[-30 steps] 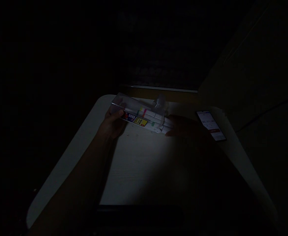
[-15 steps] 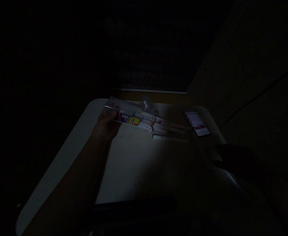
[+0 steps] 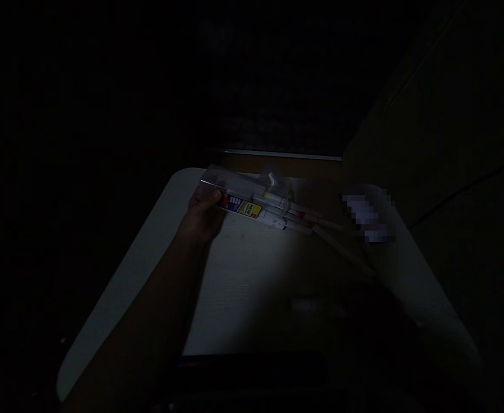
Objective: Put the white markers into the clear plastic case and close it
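My left hand [image 3: 202,215] is closed around the far-left end of a clear plastic marker case [image 3: 234,180], with the thumb on its near edge. A dark and yellow label [image 3: 249,209] shows along the side of the case. From its open right end several white markers [image 3: 295,223] stick out over the table. My right hand [image 3: 363,312] is a dark shape in deep shadow at the right. A blurred white marker [image 3: 309,305] extends leftward from it and appears gripped; the fingers themselves are hard to make out.
The pale tabletop [image 3: 230,287] has rounded corners. A phone [image 3: 363,215] with a lit, pixelated screen lies at the back right. A dark bar-shaped object [image 3: 252,370] crosses the near edge. The room around is very dark.
My right hand has come left from the table's right side, and the marker that lay apart below the case is now nearer me, with that hand. The view has shifted slightly left.
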Action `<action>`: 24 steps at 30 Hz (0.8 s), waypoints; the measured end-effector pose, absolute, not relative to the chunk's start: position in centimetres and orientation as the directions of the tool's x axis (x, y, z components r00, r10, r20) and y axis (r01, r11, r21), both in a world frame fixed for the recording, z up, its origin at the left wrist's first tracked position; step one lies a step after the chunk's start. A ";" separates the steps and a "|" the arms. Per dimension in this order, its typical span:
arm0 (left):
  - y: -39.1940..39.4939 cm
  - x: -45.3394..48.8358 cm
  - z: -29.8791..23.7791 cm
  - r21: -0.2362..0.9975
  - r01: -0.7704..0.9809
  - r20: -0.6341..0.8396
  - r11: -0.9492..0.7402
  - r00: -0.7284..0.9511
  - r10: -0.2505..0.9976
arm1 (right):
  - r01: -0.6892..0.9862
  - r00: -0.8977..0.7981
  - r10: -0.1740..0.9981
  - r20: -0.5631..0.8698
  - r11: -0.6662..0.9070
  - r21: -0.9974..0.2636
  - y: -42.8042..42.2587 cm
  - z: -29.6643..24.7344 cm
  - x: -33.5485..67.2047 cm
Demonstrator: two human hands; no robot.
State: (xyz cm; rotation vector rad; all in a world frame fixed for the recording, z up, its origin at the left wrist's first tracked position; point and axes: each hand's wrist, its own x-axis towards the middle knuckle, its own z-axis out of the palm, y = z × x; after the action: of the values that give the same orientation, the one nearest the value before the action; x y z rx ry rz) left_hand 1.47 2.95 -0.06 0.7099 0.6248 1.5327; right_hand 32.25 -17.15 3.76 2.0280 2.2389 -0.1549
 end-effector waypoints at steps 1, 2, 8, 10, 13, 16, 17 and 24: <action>2.9 1.5 0.0 0.744 -0.664 0.076 -0.079 -0.033 0.997 | 0.992 -0.123 0.983 -0.138 0.127 0.015 -17.2 3.4 31.5; 2.9 1.5 0.0 0.742 -0.666 0.077 -0.077 -0.030 0.997 | 0.987 -0.153 0.981 -0.120 0.157 0.026 -17.0 3.1 30.9; 2.8 1.3 -0.1 0.755 -0.653 0.082 -0.064 -0.003 0.997 | 0.951 -0.292 0.957 -0.007 0.291 0.104 -14.4 2.4 30.1; 2.8 1.3 -0.2 0.764 -0.641 0.078 -0.074 -0.022 0.997 | 0.940 -0.322 0.946 0.033 0.316 0.126 -13.5 2.0 30.0; 3.0 1.3 -0.4 0.777 -0.622 0.087 -0.097 -0.046 0.995 | 0.929 -0.355 0.930 0.095 0.339 0.150 -12.6 1.3 29.5; 3.1 1.3 -0.5 0.778 -0.621 0.101 -0.097 -0.028 0.994 | 0.925 -0.366 0.917 0.158 0.339 0.173 -12.3 0.6 28.7; 3.0 1.3 -0.4 0.774 -0.626 0.103 -0.090 -0.015 0.995 | 0.925 -0.365 0.914 0.177 0.335 0.180 -12.3 0.4 28.5; 2.7 1.2 0.1 0.742 -0.670 0.071 -0.037 0.024 0.997 | 0.943 -0.310 0.907 0.287 0.254 0.215 -13.2 -2.0 28.6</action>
State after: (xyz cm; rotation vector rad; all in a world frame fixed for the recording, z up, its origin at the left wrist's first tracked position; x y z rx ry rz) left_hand 1.24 2.75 0.10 0.7145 0.5947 1.4765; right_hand 28.64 -13.17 -2.04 1.9018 2.5686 0.5672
